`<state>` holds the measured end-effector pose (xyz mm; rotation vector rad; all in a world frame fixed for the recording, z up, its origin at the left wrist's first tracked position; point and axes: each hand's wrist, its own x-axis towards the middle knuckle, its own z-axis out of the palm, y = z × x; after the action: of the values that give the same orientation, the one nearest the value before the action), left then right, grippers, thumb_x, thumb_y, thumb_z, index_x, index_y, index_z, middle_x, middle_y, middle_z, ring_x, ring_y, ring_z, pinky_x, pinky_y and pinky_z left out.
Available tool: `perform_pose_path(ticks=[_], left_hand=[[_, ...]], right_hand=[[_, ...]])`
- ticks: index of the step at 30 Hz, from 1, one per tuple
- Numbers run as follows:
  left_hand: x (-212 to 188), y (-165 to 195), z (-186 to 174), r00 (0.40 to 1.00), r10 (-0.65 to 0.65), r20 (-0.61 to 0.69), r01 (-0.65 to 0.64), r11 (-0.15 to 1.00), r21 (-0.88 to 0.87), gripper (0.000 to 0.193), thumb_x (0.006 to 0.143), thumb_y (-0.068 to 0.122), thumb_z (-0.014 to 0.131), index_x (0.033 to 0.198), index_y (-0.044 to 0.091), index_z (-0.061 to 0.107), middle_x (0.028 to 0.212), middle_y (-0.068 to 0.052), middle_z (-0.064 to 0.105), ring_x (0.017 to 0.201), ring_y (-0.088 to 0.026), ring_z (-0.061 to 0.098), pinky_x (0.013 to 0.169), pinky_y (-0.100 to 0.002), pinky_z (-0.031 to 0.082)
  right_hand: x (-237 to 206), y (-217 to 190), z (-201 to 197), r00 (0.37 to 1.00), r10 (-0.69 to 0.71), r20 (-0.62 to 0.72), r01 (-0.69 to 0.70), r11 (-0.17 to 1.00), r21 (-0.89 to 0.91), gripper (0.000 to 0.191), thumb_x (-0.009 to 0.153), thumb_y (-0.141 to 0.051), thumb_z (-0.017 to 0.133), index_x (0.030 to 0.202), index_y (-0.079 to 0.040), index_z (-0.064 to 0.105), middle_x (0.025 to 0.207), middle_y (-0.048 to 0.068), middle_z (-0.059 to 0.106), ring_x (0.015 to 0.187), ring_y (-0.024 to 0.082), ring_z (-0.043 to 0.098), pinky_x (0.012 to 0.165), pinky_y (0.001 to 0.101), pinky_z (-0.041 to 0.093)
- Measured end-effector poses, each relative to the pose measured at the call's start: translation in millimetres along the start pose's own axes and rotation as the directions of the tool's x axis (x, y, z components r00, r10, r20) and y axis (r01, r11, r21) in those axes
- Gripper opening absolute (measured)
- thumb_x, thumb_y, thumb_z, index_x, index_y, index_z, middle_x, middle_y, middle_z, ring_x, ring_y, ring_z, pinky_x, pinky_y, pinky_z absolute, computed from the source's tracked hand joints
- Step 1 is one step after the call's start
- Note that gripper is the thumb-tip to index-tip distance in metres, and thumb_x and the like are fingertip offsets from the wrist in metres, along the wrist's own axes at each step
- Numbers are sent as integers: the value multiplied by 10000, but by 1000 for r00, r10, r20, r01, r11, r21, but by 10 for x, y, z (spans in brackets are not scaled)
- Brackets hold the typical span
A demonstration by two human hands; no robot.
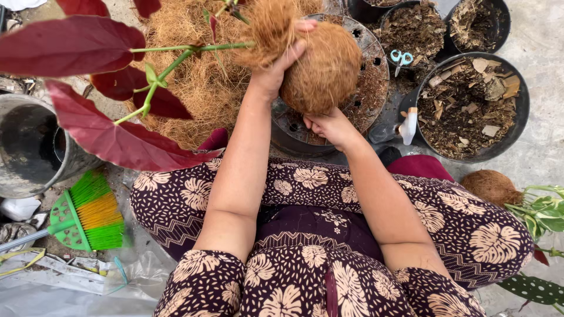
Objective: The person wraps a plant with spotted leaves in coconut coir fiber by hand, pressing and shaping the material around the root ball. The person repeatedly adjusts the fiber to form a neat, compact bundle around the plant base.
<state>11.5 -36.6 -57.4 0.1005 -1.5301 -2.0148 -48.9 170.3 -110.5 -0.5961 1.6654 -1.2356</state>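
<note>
The coconut husk (322,69) is held above an upturned black perforated pot (364,100), between the two hands. The left hand (276,64) is placed on the upper left side of the husk; its grip is closed on a tuft of loose coconut fibre (267,26) that stands up from the top of the husk, with the thumb laid across the husk's crown. The right hand (332,126) is set under the lower edge of the husk; its grip is closed on the husk from below, the fingers being mostly hidden beneath it.

A large heap of dry fibre (200,88) is seen just behind the left hand. A plant with dark red leaves (88,53) on a green stem reaches across the left of the view. Blue-handled scissors (400,58) lie on a pot of bark mix behind the perforated pot. A round black pot of bark chips (473,105) stands to the right. A second husk (492,186) lies on the floor beside the right knee. A green and yellow broom head (88,214) lies at the left, near a grey bucket (29,147).
</note>
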Motion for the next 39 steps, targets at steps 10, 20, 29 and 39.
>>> perform_pose_path(ticks=[10, 20, 29, 39], left_hand=[[-4, 190, 87, 890, 48, 454, -98, 991, 87, 324, 948, 294, 809, 1220, 151, 706, 1375, -43, 684, 1432, -280, 550, 1291, -539, 411], [-45, -73, 142, 587, -681, 438, 644, 721, 257, 531, 969, 454, 561, 1419, 173, 541, 1468, -85, 591, 1339, -241, 592, 1140, -471, 436], [-25, 70, 329, 898, -418, 137, -136, 31, 990, 986, 813, 851, 709, 1386, 60, 578, 1464, -156, 516, 1423, -327, 427, 1240, -618, 132], [-462, -236, -433, 947, -258, -193, 321, 812, 487, 855, 787, 329, 805, 1547, 170, 448, 1546, -115, 507, 1460, -299, 452, 1174, -473, 371]], right_hand=[[254, -72, -752, 879, 83, -470, 59, 958, 280, 214, 967, -212, 640, 977, -37, 762, 923, 64, 749, 782, 139, 679, 639, 283, 554], [4, -297, -556, 747, -534, -395, 349, 822, -451, 245, 1049, -139, 541, 865, 0, 624, 774, 95, 566, 733, 238, 549, 666, 376, 450], [48, -465, -232, 547, -710, -444, 269, 651, -709, 152, 1050, -138, 600, 1089, -56, 722, 1007, 177, 712, 879, 391, 700, 737, 443, 561], [257, -343, -299, 511, -693, -509, 206, 674, -709, 106, 1026, -99, 654, 944, -37, 676, 863, 151, 650, 774, 357, 665, 687, 436, 530]])
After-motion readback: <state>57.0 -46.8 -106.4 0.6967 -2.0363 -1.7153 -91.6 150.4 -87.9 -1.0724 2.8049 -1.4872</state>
